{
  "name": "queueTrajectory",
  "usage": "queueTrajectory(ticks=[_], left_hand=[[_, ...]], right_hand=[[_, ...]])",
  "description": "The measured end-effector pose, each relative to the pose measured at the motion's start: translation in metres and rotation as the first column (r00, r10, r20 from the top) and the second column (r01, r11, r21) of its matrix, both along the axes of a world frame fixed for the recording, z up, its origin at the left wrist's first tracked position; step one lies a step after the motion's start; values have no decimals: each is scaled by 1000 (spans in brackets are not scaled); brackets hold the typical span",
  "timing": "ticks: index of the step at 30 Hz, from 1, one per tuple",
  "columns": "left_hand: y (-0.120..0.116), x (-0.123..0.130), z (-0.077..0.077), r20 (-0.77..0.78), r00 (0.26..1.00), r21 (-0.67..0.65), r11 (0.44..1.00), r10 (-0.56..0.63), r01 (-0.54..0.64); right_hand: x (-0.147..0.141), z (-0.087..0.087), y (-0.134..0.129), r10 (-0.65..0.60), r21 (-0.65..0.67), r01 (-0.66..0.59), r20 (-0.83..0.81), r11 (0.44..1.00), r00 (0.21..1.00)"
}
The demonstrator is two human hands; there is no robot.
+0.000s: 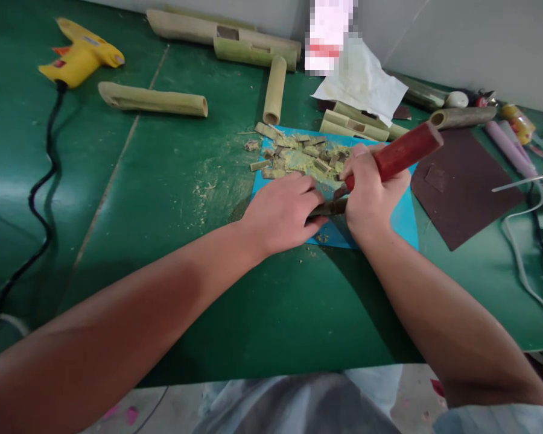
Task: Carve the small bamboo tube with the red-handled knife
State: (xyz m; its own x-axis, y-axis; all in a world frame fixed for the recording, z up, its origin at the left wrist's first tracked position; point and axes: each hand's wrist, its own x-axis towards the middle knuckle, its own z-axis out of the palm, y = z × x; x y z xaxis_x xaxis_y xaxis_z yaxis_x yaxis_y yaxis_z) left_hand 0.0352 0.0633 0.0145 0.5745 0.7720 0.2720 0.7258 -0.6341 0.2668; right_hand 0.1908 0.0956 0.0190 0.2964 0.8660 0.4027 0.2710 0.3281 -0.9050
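Note:
My left hand is closed around a short piece of bamboo, pressing it down on a blue sheet. My right hand grips a chisel by its red handle, which leans up to the right. The short visible part of the blade meets the bamboo between the two hands; its tip is hard to make out. Behind my hands, bamboo chips and yellowish shavings lie heaped on the sheet. Most of the bamboo piece is hidden under my fingers.
A yellow glue gun with a black cord lies at the far left. Bamboo tubes and notched bamboo pieces lie toward the wall. White paper stands at the back. Brown sandpaper and a white cable are at the right.

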Motion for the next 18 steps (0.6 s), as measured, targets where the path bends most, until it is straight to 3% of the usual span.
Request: queueTrajectory(ticks=[8, 13, 18], left_hand=[[1, 2, 5, -1, 999, -40, 998, 44, -44], [3, 0, 3, -3, 997, -51, 996, 79, -80], [4, 1, 1, 25, 996, -98, 992, 84, -82]], right_hand=[[-2, 0, 4, 58, -9, -58, -29, 998, 998], [-8, 9, 8, 67, -110, -59, 71, 992, 995], [-13, 13, 11, 41, -129, -23, 141, 991, 989]])
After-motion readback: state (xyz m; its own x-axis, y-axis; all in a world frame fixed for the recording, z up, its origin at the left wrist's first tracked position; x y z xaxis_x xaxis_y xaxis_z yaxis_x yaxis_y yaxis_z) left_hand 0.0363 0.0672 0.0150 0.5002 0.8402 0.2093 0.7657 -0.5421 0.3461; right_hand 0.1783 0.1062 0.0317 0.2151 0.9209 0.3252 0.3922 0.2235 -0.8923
